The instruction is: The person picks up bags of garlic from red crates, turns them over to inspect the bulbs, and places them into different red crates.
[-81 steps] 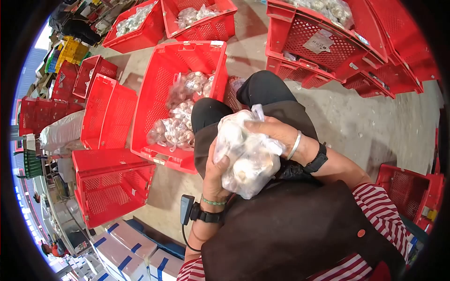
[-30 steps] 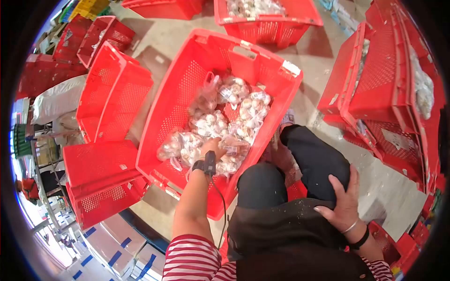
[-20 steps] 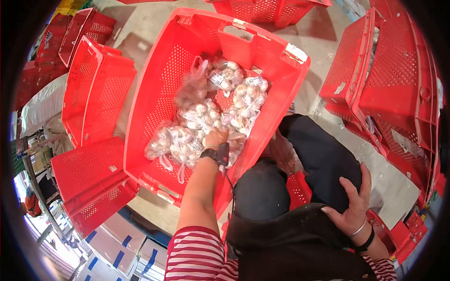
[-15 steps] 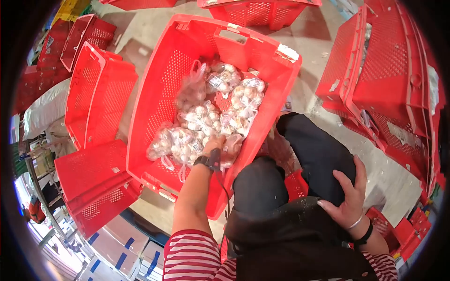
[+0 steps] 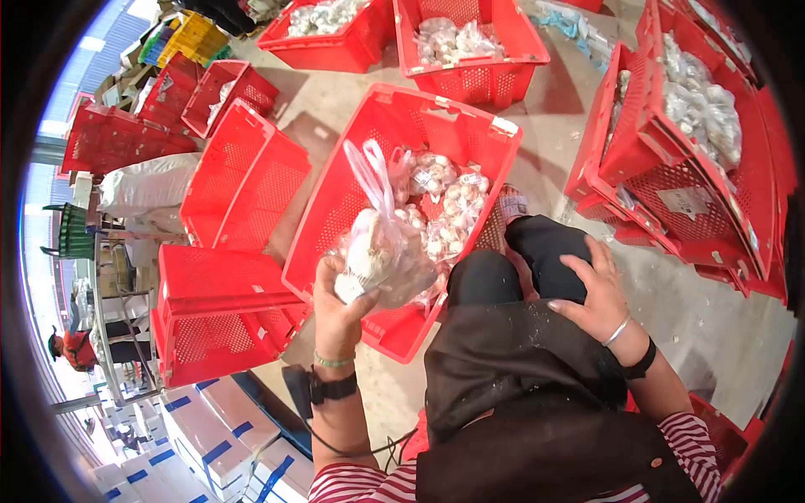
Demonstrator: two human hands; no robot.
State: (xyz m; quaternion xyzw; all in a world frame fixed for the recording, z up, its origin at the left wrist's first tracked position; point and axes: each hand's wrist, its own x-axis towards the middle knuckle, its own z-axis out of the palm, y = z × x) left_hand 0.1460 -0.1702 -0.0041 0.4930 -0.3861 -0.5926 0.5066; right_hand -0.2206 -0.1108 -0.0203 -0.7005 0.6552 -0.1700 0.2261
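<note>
My left hand (image 5: 340,312) is closed around the lower side of a clear plastic bag of garlic (image 5: 387,256). A white label shows near my thumb, and the bag's handle loops stick up. The bag is raised over the near left part of a large red crate (image 5: 329,186). Inside that crate lie several more bags of garlic (image 5: 457,210), partly hidden behind the held one. My right hand (image 5: 597,289) rests on my dark-trousered knee with its fingers spread, holding nothing.
Red crates with bagged goods stand behind, one (image 5: 474,80) at the back centre and one (image 5: 671,159) stacked at the right. Red crates (image 5: 235,318) stand on the left. White boxes with blue tape (image 5: 214,419) are at the lower left. Another person (image 5: 77,350) is at far left.
My left hand has come up out of the crate with a bag of garlic. The view has tilted up, showing more of the crates behind. My right hand stays on the knee.
</note>
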